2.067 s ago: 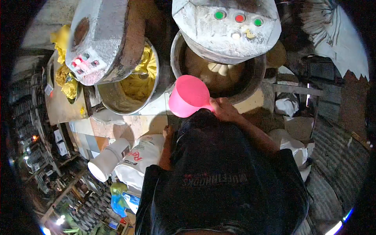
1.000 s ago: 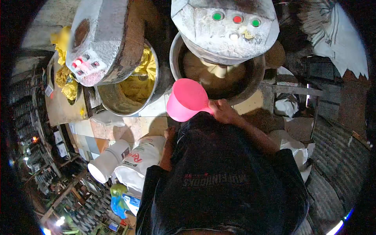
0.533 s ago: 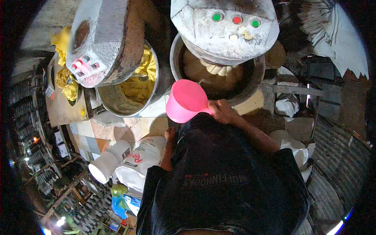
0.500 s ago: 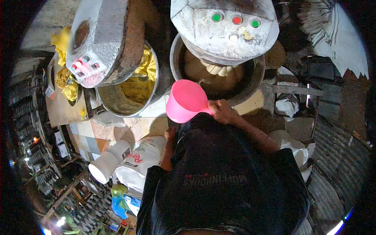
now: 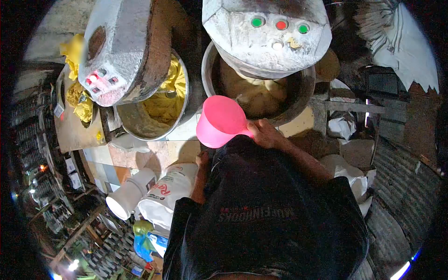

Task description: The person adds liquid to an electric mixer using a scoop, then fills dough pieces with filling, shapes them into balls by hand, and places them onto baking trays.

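The right hand (image 5: 265,134) is curled round the handle of the pink dipper (image 5: 221,121), at the right bowl's (image 5: 309,88) near-left rim; a slackening grip could tip it onto the tiles (image 5: 182,149). The left hand's (image 5: 202,159) closure I cannot tell.

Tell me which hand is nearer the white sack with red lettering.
Left. The left hand shows just beside the white sack; the right hand is farther off, gripping the pink dipper.

Dough (image 5: 261,95) in the bowl (image 5: 305,93) looks different now tbh: the bright, finger-like ridges from half a second ago have gone to broader, flatter folds. Also my right hand (image 5: 266,134) and the pink dipper (image 5: 219,123) have drifted slightly lower and left in view.
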### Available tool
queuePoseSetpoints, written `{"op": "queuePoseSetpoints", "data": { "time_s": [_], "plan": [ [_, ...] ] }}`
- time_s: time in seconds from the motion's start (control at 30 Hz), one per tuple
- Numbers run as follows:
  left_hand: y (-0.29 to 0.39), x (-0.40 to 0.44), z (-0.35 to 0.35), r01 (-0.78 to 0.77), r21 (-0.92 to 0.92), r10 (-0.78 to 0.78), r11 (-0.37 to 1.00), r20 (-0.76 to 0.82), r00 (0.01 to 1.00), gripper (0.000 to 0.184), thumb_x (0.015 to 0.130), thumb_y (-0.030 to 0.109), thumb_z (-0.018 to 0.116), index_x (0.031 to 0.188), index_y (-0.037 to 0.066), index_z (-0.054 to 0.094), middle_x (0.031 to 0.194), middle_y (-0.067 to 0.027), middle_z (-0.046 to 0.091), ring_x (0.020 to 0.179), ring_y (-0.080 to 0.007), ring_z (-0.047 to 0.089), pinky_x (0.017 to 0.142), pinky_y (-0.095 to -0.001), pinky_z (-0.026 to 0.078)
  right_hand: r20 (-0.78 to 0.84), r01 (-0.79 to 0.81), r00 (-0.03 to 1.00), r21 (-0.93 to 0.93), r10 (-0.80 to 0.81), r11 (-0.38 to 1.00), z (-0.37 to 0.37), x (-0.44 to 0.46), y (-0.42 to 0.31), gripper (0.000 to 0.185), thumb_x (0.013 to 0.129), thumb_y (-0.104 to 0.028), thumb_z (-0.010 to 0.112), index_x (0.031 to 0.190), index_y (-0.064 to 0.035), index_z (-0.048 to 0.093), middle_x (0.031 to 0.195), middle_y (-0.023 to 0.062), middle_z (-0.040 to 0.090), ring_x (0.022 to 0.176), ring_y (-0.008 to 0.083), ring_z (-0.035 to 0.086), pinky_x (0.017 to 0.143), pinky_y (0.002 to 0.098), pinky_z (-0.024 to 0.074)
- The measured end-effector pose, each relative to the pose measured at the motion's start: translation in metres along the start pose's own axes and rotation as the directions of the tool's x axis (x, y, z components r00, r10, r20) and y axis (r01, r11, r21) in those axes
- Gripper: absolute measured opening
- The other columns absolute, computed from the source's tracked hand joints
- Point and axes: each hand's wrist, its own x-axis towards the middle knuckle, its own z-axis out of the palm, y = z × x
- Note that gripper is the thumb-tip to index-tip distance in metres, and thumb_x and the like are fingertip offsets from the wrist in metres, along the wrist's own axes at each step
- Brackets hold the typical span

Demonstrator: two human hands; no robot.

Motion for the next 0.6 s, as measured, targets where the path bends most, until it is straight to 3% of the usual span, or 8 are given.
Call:
{"op": "queuePoseSetpoints", "data": {
  "time_s": [0.1,0.17,0.2,0.27,0.3,0.37,0.47,0.6],
  "plan": [
    [-0.016,0.010,0.014,0.005,0.084,-0.004,0.996,-0.011,1.000,0.041,0.081,0.047,0.061,0.098,0.011,0.071,0.093,-0.0147,0.069,0.087,-0.0315,0.066,0.077,-0.0414,0.050,0.052,-0.013,0.998,-0.134,0.020,0.991,0.002,0.004,0.009,0.049,0.094,-0.041,0.033,0.118,-0.0045,0.054,0.092,0.0321,0.059,0.092,0.0462,0.056,0.083,0.0530,0.0426],
    [-0.014,0.007,0.013,-0.005,0.076,0.007,0.997,-0.034,0.999,0.042,0.081,0.048,0.061,0.097,0.010,0.071,0.091,-0.0146,0.069,0.086,-0.0313,0.066,0.076,-0.0416,0.050,-0.032,0.237,0.969,-0.133,-0.243,0.962,0.002,0.000,0.001,0.051,0.094,-0.041,0.033,0.117,-0.0002,0.053,0.094,0.0326,0.058,0.093,0.0462,0.055,0.085,0.0526,0.0421],
    [-0.015,0.005,0.013,0.011,0.041,-0.008,0.999,-0.058,0.998,0.042,0.081,0.048,0.062,0.097,0.010,0.071,0.091,-0.0148,0.069,0.086,-0.0313,0.066,0.076,-0.0416,0.050,-0.032,0.237,0.970,-0.134,-0.243,0.962,0.002,0.000,0.000,0.051,0.094,-0.041,0.033,0.117,-0.0002,0.053,0.094,0.0326,0.058,0.093,0.0462,0.055,0.085,0.0526,0.0421],
    [-0.014,0.005,0.012,0.025,0.005,-0.024,1.000,-0.083,0.996,0.042,0.081,0.048,0.062,0.097,0.009,0.071,0.091,-0.0150,0.069,0.085,-0.0312,0.066,0.076,-0.0415,0.050,0.049,0.006,0.999,0.106,-0.011,0.994,0.002,0.000,-0.002,0.051,0.094,-0.041,0.034,0.118,-0.0002,0.053,0.095,0.0333,0.057,0.093,0.0470,0.054,0.085,0.0529,0.0420],
    [-0.014,0.006,0.010,0.018,0.009,-0.017,1.000,-0.037,0.999,0.044,0.081,0.049,0.062,0.096,0.009,0.071,0.091,-0.0157,0.069,0.086,-0.0321,0.066,0.076,-0.0419,0.050,0.049,0.006,0.999,0.105,-0.011,0.994,0.004,0.000,0.002,0.051,0.094,-0.041,0.034,0.118,-0.0002,0.053,0.095,0.0333,0.057,0.093,0.0470,0.054,0.085,0.0529,0.0420],
    [-0.018,0.009,0.018,0.010,0.012,-0.010,1.000,0.009,1.000,0.046,0.081,0.050,0.061,0.096,0.008,0.071,0.091,-0.0164,0.069,0.086,-0.0329,0.066,0.076,-0.0422,0.050,-0.017,0.136,0.990,-0.093,-0.138,0.986,0.009,0.001,0.014,0.041,0.094,-0.026,0.037,0.120,-0.0013,0.055,0.097,0.0257,0.062,0.088,0.0335,0.060,0.081,0.0442,0.0453],
    [-0.015,0.007,0.022,0.127,-0.148,-0.145,0.981,-0.116,0.983,0.048,0.081,0.052,0.060,0.095,0.008,0.070,0.092,-0.0174,0.068,0.087,-0.0346,0.065,0.075,-0.0433,0.050,-0.015,0.164,0.983,-0.356,-0.181,0.920,0.009,0.005,0.016,0.040,0.094,-0.024,0.037,0.123,-0.0044,0.056,0.097,0.0229,0.064,0.090,0.0231,0.061,0.081,0.0391,0.0462],
    [-0.019,0.009,0.017,-0.021,0.051,0.025,0.998,-0.065,0.998,0.047,0.082,0.053,0.057,0.096,0.010,0.071,0.094,-0.0177,0.068,0.089,-0.0361,0.065,0.077,-0.0449,0.049,0.080,-0.051,0.995,-0.116,0.060,0.992,-0.004,-0.002,-0.010,0.039,0.093,-0.024,0.037,0.122,-0.0063,0.056,0.097,0.0227,0.065,0.089,0.0269,0.063,0.080,0.0404,0.0462]
  ]
}}
